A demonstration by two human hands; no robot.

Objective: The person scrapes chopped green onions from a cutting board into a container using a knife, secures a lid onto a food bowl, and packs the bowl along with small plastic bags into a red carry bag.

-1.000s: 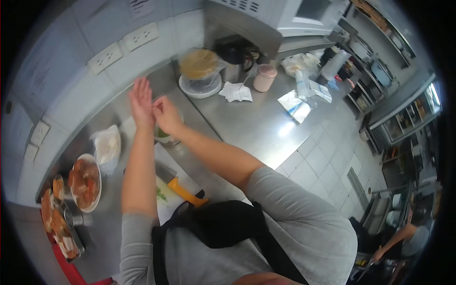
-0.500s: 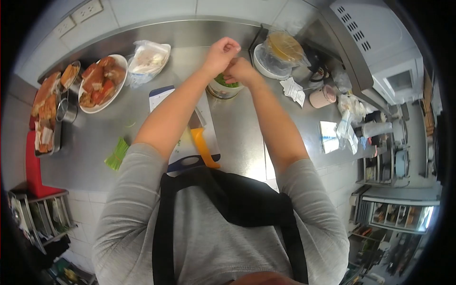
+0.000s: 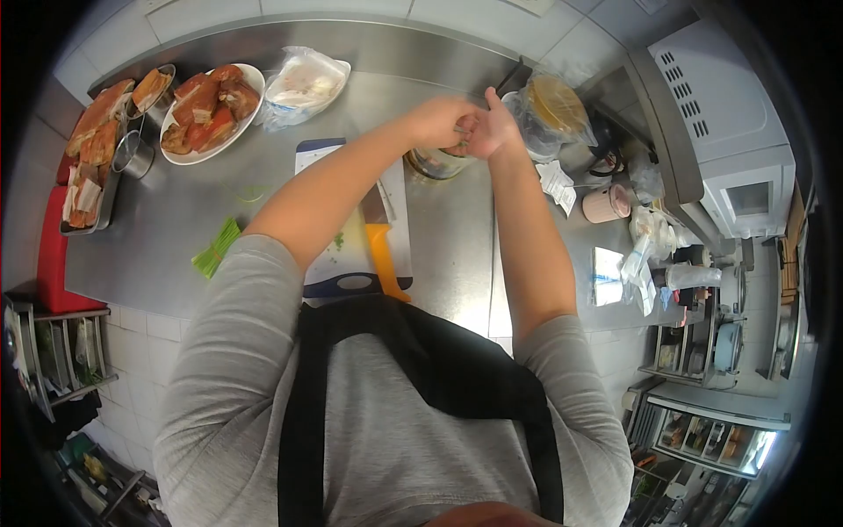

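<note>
Tub [image 3: 435, 169] just beneath the loosely curled left hand [image 3: 439, 123] and open right hand [image 3: 494, 132], probably rigid, fairly light and slick-walled, best taken round its sides, with no telling of anything pinched between the two.

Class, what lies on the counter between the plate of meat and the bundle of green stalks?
In the head view, mostly bare steel counter lies between plate and bundle, with a thin green strand toward the cutting board.

Two hands [image 3: 442, 123] [image 3: 493, 133], one knife [image 3: 381, 256] (just the one), one cutting board [image 3: 400, 230], one green bundle [image 3: 216, 248] and one oval plate [image 3: 183, 159] show.
</note>
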